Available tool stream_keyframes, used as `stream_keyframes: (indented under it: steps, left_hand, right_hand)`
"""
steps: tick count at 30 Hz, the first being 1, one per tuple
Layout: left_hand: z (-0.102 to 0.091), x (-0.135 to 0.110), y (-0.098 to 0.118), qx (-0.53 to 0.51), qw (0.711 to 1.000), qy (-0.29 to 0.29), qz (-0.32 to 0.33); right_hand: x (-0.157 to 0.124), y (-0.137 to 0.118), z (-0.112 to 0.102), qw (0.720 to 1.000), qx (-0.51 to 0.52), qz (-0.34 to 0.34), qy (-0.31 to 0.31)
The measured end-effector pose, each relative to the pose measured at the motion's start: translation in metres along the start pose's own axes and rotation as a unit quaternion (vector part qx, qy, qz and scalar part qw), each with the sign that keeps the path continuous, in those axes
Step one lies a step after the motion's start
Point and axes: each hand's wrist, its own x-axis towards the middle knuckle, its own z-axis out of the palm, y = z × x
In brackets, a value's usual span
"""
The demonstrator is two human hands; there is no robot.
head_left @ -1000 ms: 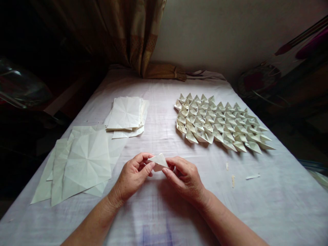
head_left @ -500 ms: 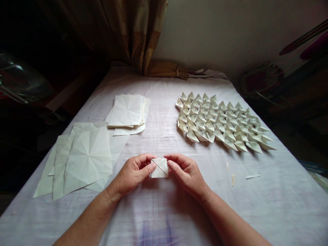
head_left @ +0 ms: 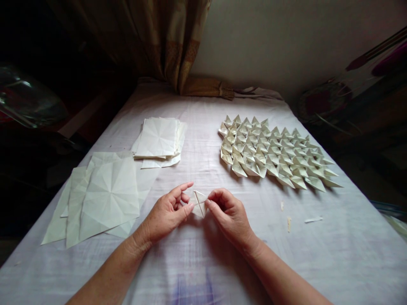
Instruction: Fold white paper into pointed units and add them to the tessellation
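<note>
A small folded paper square (head_left: 197, 202), pale and crossed by a diagonal seam, is held up over the sheet between both hands, turned with a corner upward. My left hand (head_left: 168, 210) pinches its left corner between thumb and a bent finger, with the index finger stretched out above. On the opposite corner, my right hand (head_left: 229, 215) grips with thumb and curled index finger. Rows of folded paper boats (head_left: 273, 150) stand to the right beyond my hands. To the left lie large creased paper sheets (head_left: 110, 192), spread and overlapping.
A stack of smaller creased paper squares (head_left: 159, 137) lies behind the large sheets. Paper scraps (head_left: 313, 219) are scattered at the right. A pale cloth (head_left: 203, 106) covers the surface. A brown curtain (head_left: 171, 46) hangs down at the far edge.
The folded paper has been turned from lying square to standing on a corner. My left index finger has lifted off its edge, and my right fingers have closed in on its right corner.
</note>
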Motion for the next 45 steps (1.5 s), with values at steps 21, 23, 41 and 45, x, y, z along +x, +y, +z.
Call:
stream_keyframes:
  steps: [21,23,41,45]
  left_hand:
    - [0.004,0.0004,-0.0026,0.122,0.988,0.092,0.016]
    - [0.004,-0.0004,-0.0027,0.126,0.988,0.091,0.02]
    - [0.0064,0.0042,-0.0017,-0.039,0.994,0.105,0.018]
    - [0.0062,0.0048,-0.002,-0.047,0.994,0.097,0.029]
  right_hand:
    - [0.0017,0.0025,-0.0033,0.969,-0.22,-0.108,-0.005]
    - [0.0016,0.003,-0.0031,0.969,-0.22,-0.11,-0.005]
    - [-0.0024,0.0022,-0.0006,0.981,-0.152,-0.122,-0.006]
    - [-0.0023,0.0025,-0.0006,0.981,-0.15,-0.127,-0.008]
